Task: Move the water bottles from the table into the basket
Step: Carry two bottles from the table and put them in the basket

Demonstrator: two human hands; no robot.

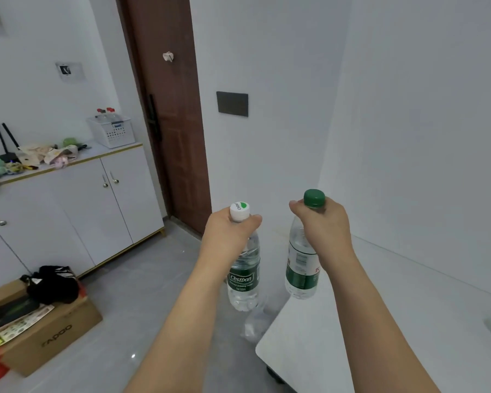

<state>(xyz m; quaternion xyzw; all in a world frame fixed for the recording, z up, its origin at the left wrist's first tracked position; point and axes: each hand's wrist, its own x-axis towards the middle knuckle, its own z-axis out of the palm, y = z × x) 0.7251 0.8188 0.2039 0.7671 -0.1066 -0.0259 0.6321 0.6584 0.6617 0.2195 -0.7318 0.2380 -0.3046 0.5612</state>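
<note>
My left hand [229,232] grips the neck of a clear water bottle with a white cap and green Cestbon label [243,275], held upright in the air over the floor. My right hand [325,225] grips the neck of a second water bottle with a green cap [300,268], hanging upright above the far left corner of the white table [380,321]. A white perforated basket [112,133] stands on the cabinet top at the far left, with two red-capped bottles [108,114] standing in it.
A white cabinet [77,205] with a cluttered top lines the left wall. A cardboard box [46,327] with a black item on it sits on the floor at lower left. A brown door [170,114] is straight ahead. Grey tiled floor lies between.
</note>
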